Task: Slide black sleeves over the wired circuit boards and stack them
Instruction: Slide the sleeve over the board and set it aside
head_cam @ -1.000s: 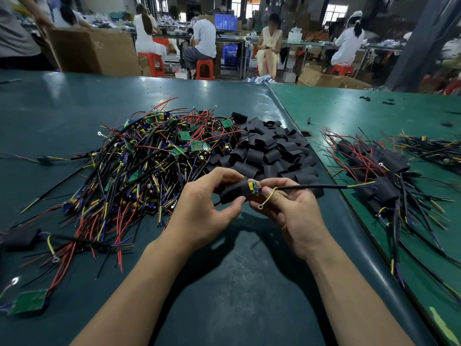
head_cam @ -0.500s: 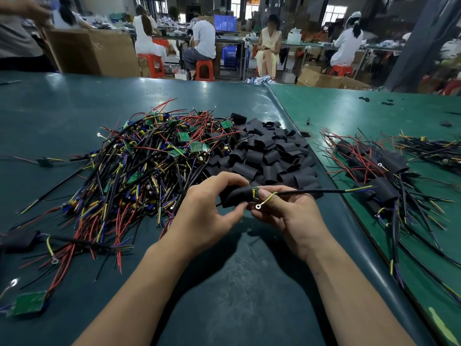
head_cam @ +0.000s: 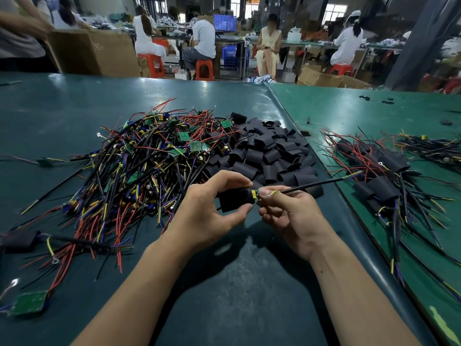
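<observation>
The black sleeve (head_cam: 233, 201) sat low over the counter (head_cam: 237, 283), between the two hands, with the circuit board almost wholly inside it; only a yellow-and-green end (head_cam: 254, 195) showed at its right mouth. The left hand (head_cam: 212, 211) gripped the sleeve, thumb below and fingers curled over the top. The right hand (head_cam: 287, 208) pinched the wires just beside that mouth, and a black cable (head_cam: 316, 185) ran from it up and to the right.

The likely trouble was at that mouth. A hard pull on the thin wires could strain their joints to the board, and a board corner could catch on the sleeve's edge and bunch it. A loose grip on the left could let the sleeve slip back off.

Just behind the hands lay a heap of loose sleeves (head_cam: 272, 153), and left of it a tangle of bare wired boards (head_cam: 149, 166). The finished pile (head_cam: 379, 176) lay to the right, across the seam onto the lighter green mat (head_cam: 349, 111). The trailing cable pointed toward that pile and might snag its wires on the way over. A stray board (head_cam: 28, 303) lay near the left edge. People sat working on stools in the background.
</observation>
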Demonstrator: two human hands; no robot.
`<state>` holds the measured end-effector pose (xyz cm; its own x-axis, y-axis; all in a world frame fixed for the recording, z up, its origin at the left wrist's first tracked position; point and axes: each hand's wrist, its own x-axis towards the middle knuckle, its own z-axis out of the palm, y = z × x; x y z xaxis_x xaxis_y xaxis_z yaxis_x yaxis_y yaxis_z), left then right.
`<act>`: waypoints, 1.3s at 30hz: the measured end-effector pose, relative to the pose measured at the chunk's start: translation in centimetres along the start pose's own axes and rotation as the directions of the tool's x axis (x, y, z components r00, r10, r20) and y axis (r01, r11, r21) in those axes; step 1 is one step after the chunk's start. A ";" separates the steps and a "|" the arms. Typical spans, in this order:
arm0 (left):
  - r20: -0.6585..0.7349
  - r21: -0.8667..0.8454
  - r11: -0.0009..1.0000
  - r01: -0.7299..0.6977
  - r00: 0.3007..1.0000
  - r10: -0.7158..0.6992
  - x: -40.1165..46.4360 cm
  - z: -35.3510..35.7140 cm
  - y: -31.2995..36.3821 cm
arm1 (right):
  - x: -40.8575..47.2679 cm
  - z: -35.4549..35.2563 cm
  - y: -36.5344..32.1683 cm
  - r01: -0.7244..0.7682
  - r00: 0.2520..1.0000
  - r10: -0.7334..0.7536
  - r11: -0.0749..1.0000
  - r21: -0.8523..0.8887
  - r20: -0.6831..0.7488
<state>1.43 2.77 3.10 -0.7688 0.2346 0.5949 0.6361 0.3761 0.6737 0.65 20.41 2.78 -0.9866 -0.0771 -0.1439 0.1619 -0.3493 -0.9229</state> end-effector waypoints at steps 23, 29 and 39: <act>-0.005 0.155 0.983 -0.099 0.995 0.101 0.1 -0.5 0.4 | -0.4 0.2 0.3 0.016 0.995 -0.007 0.996 -0.084 0.103; 0.020 0.174 0.977 -0.124 0.992 0.123 0.0 -0.5 0.2 | -0.4 0.3 0.4 -0.047 0.974 0.048 0.999 -0.009 0.223; -0.134 0.316 0.945 -0.080 0.983 0.128 0.2 -1.1 0.0 | 0.3 -1.8 -1.9 0.152 0.945 -0.132 0.987 0.043 -0.299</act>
<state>1.34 1.86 3.72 -0.6652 0.1582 0.7297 0.6421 0.6201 0.4508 -0.02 22.67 3.81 -0.9600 0.2527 -0.1205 0.0107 -0.3971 -0.9177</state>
